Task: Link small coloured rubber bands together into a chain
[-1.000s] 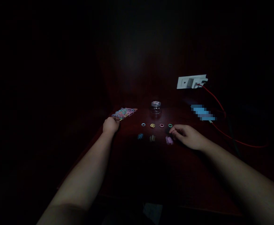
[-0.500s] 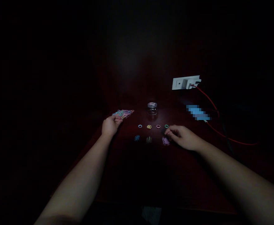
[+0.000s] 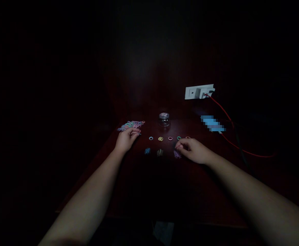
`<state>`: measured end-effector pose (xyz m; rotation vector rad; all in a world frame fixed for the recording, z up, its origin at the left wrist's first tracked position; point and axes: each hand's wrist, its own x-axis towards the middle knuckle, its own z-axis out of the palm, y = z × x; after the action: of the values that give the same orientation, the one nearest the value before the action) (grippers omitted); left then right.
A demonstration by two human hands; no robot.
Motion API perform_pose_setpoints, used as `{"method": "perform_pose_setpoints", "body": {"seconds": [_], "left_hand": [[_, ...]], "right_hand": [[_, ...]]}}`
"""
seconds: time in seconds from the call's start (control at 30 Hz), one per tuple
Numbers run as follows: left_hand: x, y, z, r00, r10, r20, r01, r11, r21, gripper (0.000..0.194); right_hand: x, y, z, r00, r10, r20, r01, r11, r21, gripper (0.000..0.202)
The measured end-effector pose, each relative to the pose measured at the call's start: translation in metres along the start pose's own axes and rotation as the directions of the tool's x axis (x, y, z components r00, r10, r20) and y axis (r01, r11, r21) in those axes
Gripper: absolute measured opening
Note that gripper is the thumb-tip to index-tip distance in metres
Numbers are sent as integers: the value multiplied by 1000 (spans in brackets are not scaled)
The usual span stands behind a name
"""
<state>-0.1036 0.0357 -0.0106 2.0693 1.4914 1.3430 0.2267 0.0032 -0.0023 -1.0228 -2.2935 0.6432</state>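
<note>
My left hand [image 3: 126, 140] is closed in a pinch on a small blue hair tie [image 3: 139, 134], just in front of a mixed heap of coloured hair ties [image 3: 131, 125]. My right hand [image 3: 196, 151] has its thumb and fingertips together over the far edge of a bundle of purple hair ties [image 3: 177, 154]; whether anything is between them is hidden. Left of that bundle lie a dull yellowish bundle [image 3: 160, 152] and a blue bundle [image 3: 147, 151]. Behind runs a row of rings: blue [image 3: 151, 138], yellow [image 3: 160, 139], pink [image 3: 170, 138], green [image 3: 179, 138] and a partly covered peach one [image 3: 188, 137].
A clear lidded jar [image 3: 164, 120] stands behind the row on the dark red table [image 3: 139, 191]. To the right lies a blurred-out blue device [image 3: 212, 123], its red cable [image 3: 223, 108] running to a charger in the wall socket [image 3: 192, 92].
My left hand has drawn back from the heap toward me and slightly right, with the blue hair tie showing at its fingertips. The view has shifted a little; my right hand stays by the purple bundle.
</note>
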Motion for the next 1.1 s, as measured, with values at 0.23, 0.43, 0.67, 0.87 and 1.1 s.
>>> {"method": "perform_pose_setpoints", "body": {"seconds": [0.23,0.43,0.67,0.87,1.1], "left_hand": [[-12,53,32,999,10,36,-7,997,-74,14],[-16,118,69,950,255,179,-249,967,-59,13],[-23,118,82,952,242,190,-219,967,-132,9],[-24,106,80,964,127,233,-79,976,-205,14],[-27,111,82,947,195,254,-145,969,-201,9]], "right_hand": [[1,0,1,1000,-1,-3,1,1000,21,12],[0,-3,-2,999,-19,-48,19,1000,7,13],[0,-2,-1,998,-42,-40,41,999,-15,17],[0,-3,0,999,-18,-28,19,999,27,13],[-2,-11,-1,995,-19,-101,35,987,156,18]]}}
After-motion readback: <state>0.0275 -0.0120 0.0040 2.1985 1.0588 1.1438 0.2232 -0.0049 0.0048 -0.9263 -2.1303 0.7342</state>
